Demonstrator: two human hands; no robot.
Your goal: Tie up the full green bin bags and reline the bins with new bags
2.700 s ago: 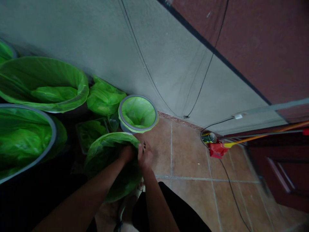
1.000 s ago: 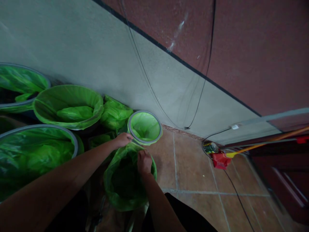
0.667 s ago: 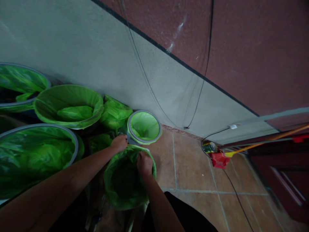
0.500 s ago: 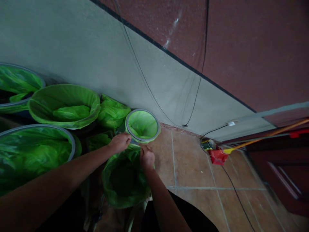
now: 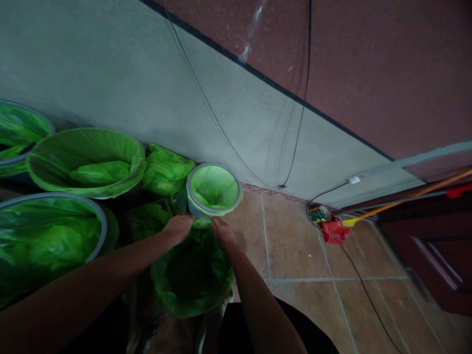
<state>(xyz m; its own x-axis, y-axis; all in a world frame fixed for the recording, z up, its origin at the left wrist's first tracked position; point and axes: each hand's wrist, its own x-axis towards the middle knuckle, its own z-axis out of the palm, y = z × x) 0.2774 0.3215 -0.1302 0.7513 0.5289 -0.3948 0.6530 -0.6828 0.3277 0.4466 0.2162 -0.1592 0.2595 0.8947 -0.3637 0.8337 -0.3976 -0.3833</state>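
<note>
Directly below me is a bin lined with a green bin liner [image 5: 190, 307], its opening facing up and its inside dark. At the far rim, my left hand [image 5: 180, 228] is closed on the liner's edge on the left. A short way to the right, my right hand [image 5: 223, 233] grips the same edge, and a strip of green film shows between them. The fingertips of both hands are hidden over the outer side of the rim. Just beyond the hands stands a small bin [image 5: 214, 189] with a grey ring and a pale green liner.
Larger lined bins [image 5: 106, 189] stand to the left, with a bunched green bag [image 5: 165, 169] beside them against the wall. On the tiled floor to the right are a red dustpan [image 5: 335, 231], a can [image 5: 320, 214] and a black cable [image 5: 363, 285]. A dark red door [image 5: 435, 260] is farther right.
Both hands have lowered over the far rim, and the strip of liner stretched between them now lies down over the edge. The view has shifted slightly.
</note>
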